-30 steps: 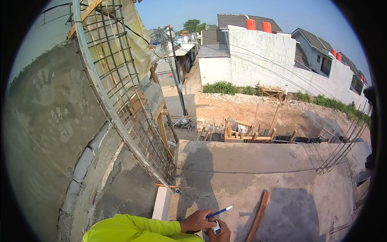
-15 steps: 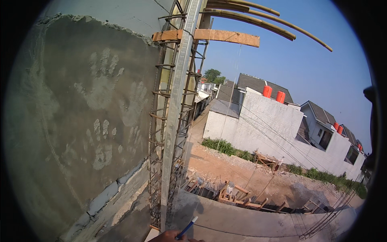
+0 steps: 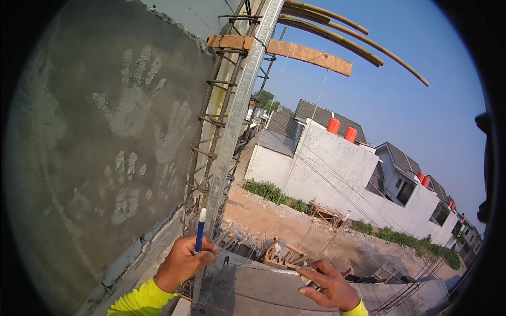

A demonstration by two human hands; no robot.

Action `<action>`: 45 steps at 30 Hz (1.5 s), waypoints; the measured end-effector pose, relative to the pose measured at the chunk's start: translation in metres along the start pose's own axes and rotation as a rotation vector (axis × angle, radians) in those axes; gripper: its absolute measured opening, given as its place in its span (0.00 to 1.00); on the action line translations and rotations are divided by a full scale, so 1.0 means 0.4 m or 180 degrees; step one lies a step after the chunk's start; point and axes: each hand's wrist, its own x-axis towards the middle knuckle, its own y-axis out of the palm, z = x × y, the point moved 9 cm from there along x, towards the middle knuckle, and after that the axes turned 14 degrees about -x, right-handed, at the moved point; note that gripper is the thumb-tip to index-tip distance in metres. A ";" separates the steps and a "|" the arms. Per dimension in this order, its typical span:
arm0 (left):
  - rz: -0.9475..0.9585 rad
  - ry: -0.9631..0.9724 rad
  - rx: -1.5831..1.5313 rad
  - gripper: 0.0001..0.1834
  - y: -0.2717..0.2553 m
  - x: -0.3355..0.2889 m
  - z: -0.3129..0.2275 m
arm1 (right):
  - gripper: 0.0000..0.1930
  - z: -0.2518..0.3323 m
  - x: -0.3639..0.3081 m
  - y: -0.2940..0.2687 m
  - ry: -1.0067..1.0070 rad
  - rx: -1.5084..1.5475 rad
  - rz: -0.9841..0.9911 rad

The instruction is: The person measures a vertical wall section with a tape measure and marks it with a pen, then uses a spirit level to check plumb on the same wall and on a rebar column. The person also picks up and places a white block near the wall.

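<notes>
My left hand [image 3: 182,263] is closed around a blue marker [image 3: 200,231], its white end pointing up, at the lower middle beside the foot of a metal channel [image 3: 235,105]. Over to the right, my right hand [image 3: 333,288] is closed on what looks like a tape measure [image 3: 312,285], mostly hidden by the fingers. A thin pale blade [image 3: 276,270] runs from it leftward toward my left hand; where it ends is hard to make out. Behind the channel stands a rebar cage [image 3: 210,120]. Both forearms wear bright yellow sleeves.
A grey plastered wall [image 3: 79,158] with pale handprints fills the left. A wooden plank [image 3: 311,57] crosses the channel high up, with a string hanging from it. Bamboo poles [image 3: 337,35] jut out above. Beyond a lower concrete surface [image 3: 263,292] lie a dirt lot and a white wall [image 3: 327,163].
Both hands have risen into view from the lower edge, the left with the marker now upright. My right hand and the pale blade now show. The view has tilted and shifted.
</notes>
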 end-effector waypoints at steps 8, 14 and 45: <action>-0.0871 0.2266 0.0810 0.15 -0.207 -0.073 -0.211 | 0.24 -0.001 0.207 -0.476 0.0050 -0.1980 -0.2119; -0.0822 0.3129 0.1971 0.27 -0.263 -0.153 -0.276 | 0.22 -0.001 0.437 -0.624 -0.0034 -0.2562 -0.2315; -0.0410 0.3009 0.1858 0.32 -0.265 -0.150 -0.263 | 0.23 -0.008 0.606 -0.646 -0.0312 -0.2641 -0.2139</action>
